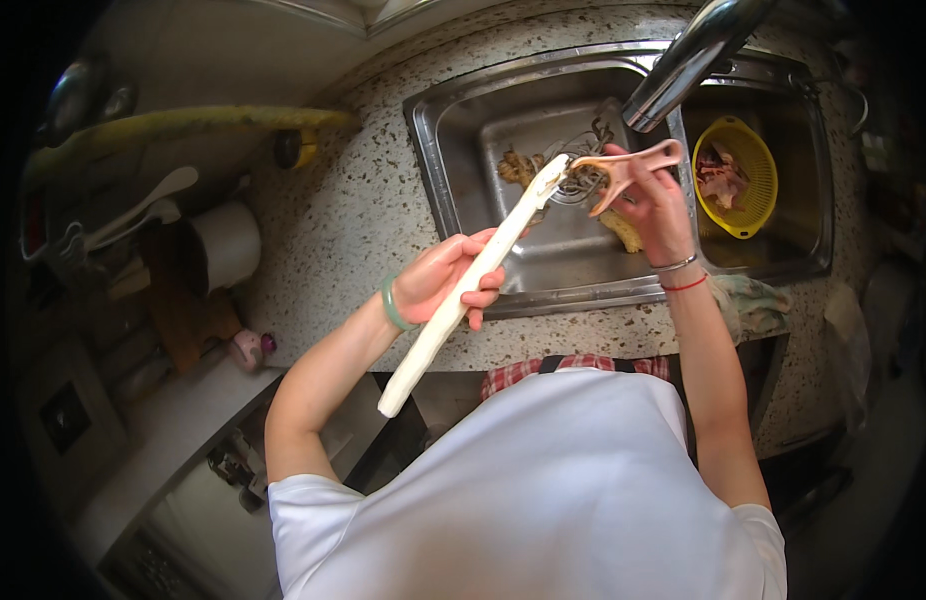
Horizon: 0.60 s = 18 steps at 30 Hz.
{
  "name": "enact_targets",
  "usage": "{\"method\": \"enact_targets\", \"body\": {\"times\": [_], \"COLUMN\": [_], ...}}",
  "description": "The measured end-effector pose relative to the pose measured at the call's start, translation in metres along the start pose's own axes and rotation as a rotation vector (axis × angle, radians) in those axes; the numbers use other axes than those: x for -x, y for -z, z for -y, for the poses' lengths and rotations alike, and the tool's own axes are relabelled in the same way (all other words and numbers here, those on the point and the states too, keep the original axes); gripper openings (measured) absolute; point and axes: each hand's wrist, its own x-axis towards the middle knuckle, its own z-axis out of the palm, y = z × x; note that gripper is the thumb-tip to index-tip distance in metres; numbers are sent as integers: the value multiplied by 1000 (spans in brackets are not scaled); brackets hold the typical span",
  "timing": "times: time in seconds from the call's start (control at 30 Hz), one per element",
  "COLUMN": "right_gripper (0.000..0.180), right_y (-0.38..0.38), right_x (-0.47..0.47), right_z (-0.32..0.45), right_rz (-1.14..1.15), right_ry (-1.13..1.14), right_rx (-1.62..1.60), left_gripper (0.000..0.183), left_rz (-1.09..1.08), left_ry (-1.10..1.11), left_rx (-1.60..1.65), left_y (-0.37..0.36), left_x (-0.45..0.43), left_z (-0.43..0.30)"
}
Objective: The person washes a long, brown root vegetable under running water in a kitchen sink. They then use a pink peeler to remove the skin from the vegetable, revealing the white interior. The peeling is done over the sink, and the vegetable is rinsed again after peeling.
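My left hand is closed around a long, pale peeled root, perhaps a yam, which slants from near my body up over the sink. A pink Y-shaped peeler is in my right hand, its head close beside the root's upper end. Beneath them, dark peelings lie around the drain of the left steel basin. A knobbly piece of ginger rests in that basin, and another tan piece lies below my right hand.
A yellow plastic colander holding pieces of raw meat sits in the right basin. The chrome faucet reaches over the sink from above. A cloth lies at the sink's front right edge. Utensils and a white roll stand at left.
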Motion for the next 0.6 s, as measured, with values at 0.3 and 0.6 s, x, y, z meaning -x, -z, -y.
{"method": "enact_targets", "body": {"times": [0.3,0.6], "right_gripper": [35,31], "right_y": [-12,-12], "right_x": [-6,-3], "right_z": [6,7], "right_rz": [176,108], "right_ry": [-93,-45], "right_rx": [39,90], "left_gripper": [48,57], "left_rz": [48,-278], "left_ry": [78,-38], "left_rx": [-36,-801], "left_y": [0,-28], "left_x": [-13,-27], "left_z": [1,1]}}
